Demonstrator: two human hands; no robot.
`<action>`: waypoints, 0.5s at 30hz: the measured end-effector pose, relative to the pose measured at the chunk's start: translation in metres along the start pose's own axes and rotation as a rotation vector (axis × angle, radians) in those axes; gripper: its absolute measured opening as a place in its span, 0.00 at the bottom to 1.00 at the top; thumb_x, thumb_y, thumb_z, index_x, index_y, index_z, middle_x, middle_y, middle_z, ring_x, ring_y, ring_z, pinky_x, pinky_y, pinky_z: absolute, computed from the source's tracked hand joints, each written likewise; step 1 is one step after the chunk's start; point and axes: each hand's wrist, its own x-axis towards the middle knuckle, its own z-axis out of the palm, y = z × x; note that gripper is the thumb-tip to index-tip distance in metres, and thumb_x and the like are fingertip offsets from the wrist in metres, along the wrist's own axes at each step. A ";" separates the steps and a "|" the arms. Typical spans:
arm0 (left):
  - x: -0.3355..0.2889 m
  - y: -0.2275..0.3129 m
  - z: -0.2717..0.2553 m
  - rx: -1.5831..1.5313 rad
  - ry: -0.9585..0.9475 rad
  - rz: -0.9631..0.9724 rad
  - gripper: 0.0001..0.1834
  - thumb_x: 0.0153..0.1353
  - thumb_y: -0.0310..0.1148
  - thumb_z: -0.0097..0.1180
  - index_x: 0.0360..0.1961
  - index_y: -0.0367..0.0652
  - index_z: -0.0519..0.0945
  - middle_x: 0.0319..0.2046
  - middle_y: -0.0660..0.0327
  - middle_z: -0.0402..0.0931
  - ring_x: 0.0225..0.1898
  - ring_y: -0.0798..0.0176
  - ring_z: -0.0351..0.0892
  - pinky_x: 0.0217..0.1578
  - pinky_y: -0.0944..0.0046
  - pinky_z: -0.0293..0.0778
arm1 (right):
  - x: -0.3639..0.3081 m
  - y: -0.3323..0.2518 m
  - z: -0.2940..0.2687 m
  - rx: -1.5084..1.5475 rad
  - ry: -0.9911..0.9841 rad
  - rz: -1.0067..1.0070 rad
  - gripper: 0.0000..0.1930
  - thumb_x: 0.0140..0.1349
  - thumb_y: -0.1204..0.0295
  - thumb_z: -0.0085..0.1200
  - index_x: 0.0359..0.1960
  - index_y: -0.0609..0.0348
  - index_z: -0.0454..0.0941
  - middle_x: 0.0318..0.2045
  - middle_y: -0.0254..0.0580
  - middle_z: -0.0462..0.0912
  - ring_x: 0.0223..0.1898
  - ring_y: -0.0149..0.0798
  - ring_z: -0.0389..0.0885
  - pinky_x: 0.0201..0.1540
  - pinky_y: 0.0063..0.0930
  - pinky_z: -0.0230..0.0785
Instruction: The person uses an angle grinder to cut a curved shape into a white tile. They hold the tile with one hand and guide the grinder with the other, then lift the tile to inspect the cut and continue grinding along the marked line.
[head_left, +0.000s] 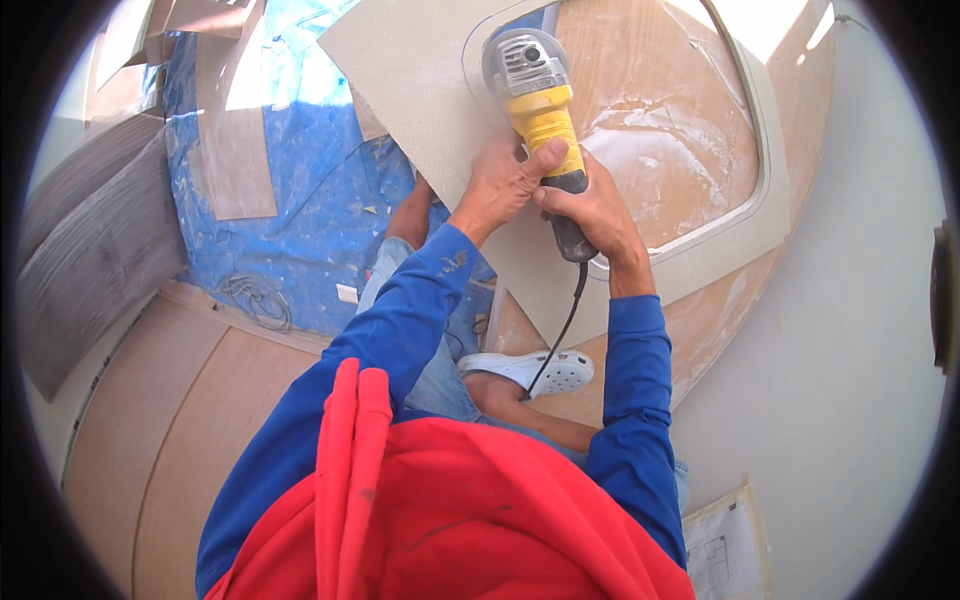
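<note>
Both my hands grip a yellow and black angle grinder, its metal head pointing away from me and its cord trailing down toward my foot. My left hand wraps round the yellow body near its middle, thumb on top. Lower down, my right hand closes round the black rear handle. The grinder's head rests over the far left edge of an opening in a pale beige panel; dust blurs the spot beside it. Through the rounded opening shows a wooden board streaked with white dust. The disc itself is hidden.
A blue tarp covers the floor at left, with wood strips and a coiled cable on it. Grey curved sheets lean at far left. My foot in a white clog stands close to the panel. A taped drawing lies lower right.
</note>
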 end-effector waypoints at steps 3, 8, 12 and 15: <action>0.001 0.001 -0.002 0.023 -0.008 -0.005 0.55 0.60 0.81 0.65 0.58 0.31 0.86 0.46 0.48 0.88 0.46 0.55 0.91 0.46 0.56 0.85 | 0.001 -0.001 0.000 -0.016 0.004 0.004 0.35 0.56 0.63 0.71 0.63 0.70 0.78 0.49 0.46 0.87 0.49 0.36 0.85 0.55 0.31 0.78; 0.009 0.001 -0.003 0.041 -0.027 0.021 0.57 0.59 0.83 0.62 0.57 0.31 0.86 0.46 0.47 0.88 0.48 0.53 0.91 0.47 0.55 0.85 | 0.003 -0.005 -0.001 -0.042 0.025 -0.015 0.34 0.55 0.62 0.71 0.62 0.69 0.78 0.48 0.46 0.87 0.47 0.36 0.86 0.53 0.31 0.79; 0.009 -0.001 -0.003 0.044 -0.047 0.024 0.57 0.59 0.83 0.63 0.57 0.31 0.86 0.47 0.46 0.88 0.49 0.52 0.91 0.47 0.54 0.85 | 0.002 -0.004 -0.001 -0.041 0.025 -0.026 0.34 0.55 0.62 0.71 0.62 0.69 0.78 0.48 0.46 0.87 0.47 0.36 0.86 0.53 0.31 0.79; 0.009 0.000 -0.003 0.019 -0.042 0.031 0.56 0.60 0.82 0.64 0.58 0.31 0.86 0.48 0.46 0.88 0.49 0.53 0.90 0.48 0.55 0.84 | 0.003 -0.004 -0.002 -0.040 0.019 -0.014 0.35 0.54 0.62 0.72 0.62 0.69 0.78 0.48 0.46 0.87 0.47 0.36 0.86 0.54 0.31 0.79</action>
